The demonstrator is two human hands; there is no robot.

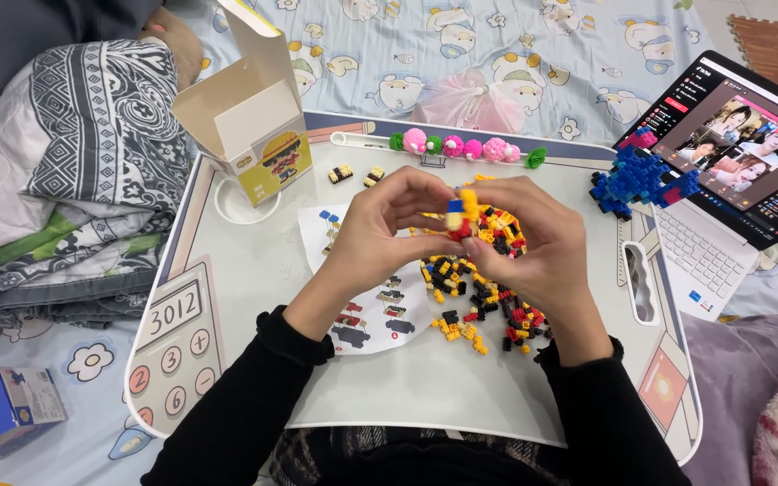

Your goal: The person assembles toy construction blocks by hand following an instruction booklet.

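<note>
mini brick build [457, 216]: tiny blue, yellow and red piece, held up above the table's middle
left hand [373, 236]: grip pinched on the build's left side
right hand [533, 243]: grip closed on its right side, fingertips meeting the left's
loose bricks [479, 301]: yellow, black, red pile right under the hands
instruction sheet [362, 310]: beside the pile, left
open box [254, 112]: far left corner of the table
blue model [637, 180]: far right edge, by the laptop [722, 171]

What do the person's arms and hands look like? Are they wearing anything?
Both arms are covered by long black sleeves with snug, ribbed-looking cuffs that end at the wrists. The left hand and the right hand are bare: no gloves, and no rings or watch that I can see. The fingernails look short.
</note>
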